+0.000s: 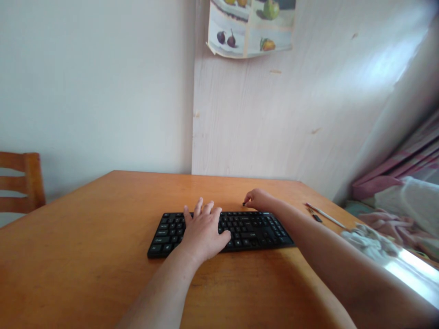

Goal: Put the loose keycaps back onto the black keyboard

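A black keyboard point(252, 235) lies flat on the wooden table point(240, 292). Over its left-middle keys my left hand point(204, 230) is spread, fingers apart and palm down, holding nothing; whether it presses any key I cannot tell. Just beyond the keyboard's far edge, my right hand point(257, 199) is closed in a pinch near the tabletop. Between its fingertips shows a small black piece point(244, 204), too small to tell its kind. My right forearm passes over the keyboard's right end and hides part of it.
At the table's right side lie a thin stick-like brush point(325, 215), a small dark object point(317, 218) and a crumpled grey cloth point(370, 242). A wooden chair back point(32, 183) stands at the left. The wall behind carries a fruit picture point(252, 29).
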The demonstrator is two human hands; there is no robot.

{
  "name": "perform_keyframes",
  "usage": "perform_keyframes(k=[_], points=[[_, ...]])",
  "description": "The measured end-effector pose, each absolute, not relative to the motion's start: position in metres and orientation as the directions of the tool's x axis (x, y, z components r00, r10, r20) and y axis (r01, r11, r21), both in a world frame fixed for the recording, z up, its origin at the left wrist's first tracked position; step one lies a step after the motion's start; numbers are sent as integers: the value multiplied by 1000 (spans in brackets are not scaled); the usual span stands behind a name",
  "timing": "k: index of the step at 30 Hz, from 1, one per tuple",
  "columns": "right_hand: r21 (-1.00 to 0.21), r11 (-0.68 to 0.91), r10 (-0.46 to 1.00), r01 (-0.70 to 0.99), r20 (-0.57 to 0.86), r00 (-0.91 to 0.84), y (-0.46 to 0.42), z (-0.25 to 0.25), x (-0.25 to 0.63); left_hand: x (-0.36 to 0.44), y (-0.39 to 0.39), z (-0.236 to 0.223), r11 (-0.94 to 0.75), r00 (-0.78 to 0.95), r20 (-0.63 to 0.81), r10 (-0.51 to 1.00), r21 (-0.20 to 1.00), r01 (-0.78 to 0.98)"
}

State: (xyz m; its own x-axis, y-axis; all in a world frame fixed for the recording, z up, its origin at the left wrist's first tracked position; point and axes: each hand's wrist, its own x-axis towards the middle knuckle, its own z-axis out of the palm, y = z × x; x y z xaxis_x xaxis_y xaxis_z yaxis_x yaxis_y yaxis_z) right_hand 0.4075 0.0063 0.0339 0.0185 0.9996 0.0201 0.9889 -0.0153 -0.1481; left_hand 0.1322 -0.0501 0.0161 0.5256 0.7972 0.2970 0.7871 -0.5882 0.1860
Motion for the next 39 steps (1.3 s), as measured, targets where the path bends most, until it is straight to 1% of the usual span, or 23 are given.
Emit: perform_keyframes(k=[5,9,11,18,22,31,36,39], points=[[-194,26,997,981,79,-11,-26,55,395,133,-52,20,-582,522,286,803,193,790],[-265,142,988,954,97,-121,-70,68,380,133,-54,23,-568,515,262,816,199,798],[-272,187,981,944,94,-168,-92,70,373,133,-54,23,-572,519,262,814,203,795],[-190,200,979,961,84,-187,-139,61,362,134,-51,18,-580,517,293,804,201,789],[-149,172,983,974,96,-159,-146,54,358,133,-51,18,-582,516,301,802,196,789],[-92,169,984,981,71,-163,-147,52,351,133,-52,21,-577,521,274,809,195,793],[-23,184,981,983,59,-183,-149,53,347,134,-52,20,-570,512,278,813,199,797],[47,169,983,985,69,-172,-153,53,340,133,-51,19,-571,511,283,812,205,795]])
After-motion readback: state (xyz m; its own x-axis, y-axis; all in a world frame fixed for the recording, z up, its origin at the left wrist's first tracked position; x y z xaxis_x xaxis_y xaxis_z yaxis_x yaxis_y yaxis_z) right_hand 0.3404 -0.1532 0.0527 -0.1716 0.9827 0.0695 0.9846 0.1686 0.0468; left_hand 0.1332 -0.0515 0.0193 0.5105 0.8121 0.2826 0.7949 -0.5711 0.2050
